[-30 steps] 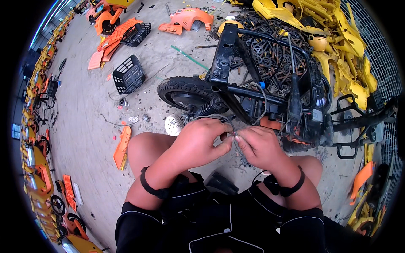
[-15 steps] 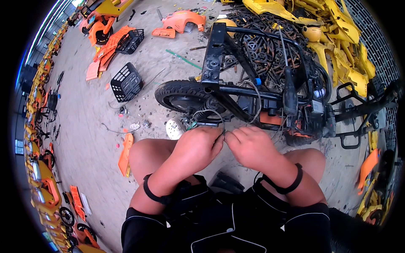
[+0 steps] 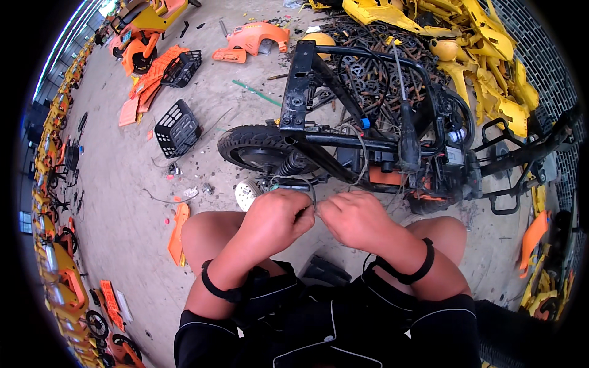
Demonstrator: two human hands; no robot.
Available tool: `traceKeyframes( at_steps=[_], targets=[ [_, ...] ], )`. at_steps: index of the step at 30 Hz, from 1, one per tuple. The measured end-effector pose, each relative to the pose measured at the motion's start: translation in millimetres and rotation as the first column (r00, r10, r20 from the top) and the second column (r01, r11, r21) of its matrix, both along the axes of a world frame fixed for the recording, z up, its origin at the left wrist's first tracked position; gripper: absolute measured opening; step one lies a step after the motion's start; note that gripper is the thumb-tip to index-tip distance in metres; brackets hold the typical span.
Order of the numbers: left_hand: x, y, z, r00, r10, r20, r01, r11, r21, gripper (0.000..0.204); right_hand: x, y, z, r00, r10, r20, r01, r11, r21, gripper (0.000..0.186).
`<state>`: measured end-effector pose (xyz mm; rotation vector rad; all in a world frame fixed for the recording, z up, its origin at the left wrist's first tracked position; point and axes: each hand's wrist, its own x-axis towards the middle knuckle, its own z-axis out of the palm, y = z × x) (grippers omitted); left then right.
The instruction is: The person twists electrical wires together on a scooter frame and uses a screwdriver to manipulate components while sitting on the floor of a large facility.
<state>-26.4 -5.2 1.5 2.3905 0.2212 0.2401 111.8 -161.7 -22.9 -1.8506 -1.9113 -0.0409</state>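
Concrete yard floor (image 3: 123,233), littered with orange and yellow panels. At frame centre, left hand (image 3: 277,216) and right hand (image 3: 351,216) both closed, pinching a thin grey wire (image 3: 311,195) between them. Best kept taut, gripped near the ends, worked slowly. Thin, looping up into the stripped black scooter frame (image 3: 343,138) just above; black basket (image 3: 177,127) at upper left.

left hand (image 3: 277,219) + right hand (image 3: 356,218): pinching thin wire (image 3: 310,197) | black scooter frame (image 3: 343,138) just ahead
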Motion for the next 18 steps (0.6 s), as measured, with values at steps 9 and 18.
traceKeyframes(
  at_steps=[9,18],
  targets=[
    [4.5,-7.7,-5.3,0.997,-0.009,0.077,0.019,0.992,-0.125,0.017,9.5,-0.7,1.1,0.995,0.095,-0.037,-0.091,0.991,0.099,0.022],
    [0.6,-21.0,5.8,0.997,-0.042,0.066,0.056,0.975,-0.216,0.017,12.1,-7.5,6.9,0.967,0.197,-0.164,-0.159,0.962,0.220,0.021]
  ],
)
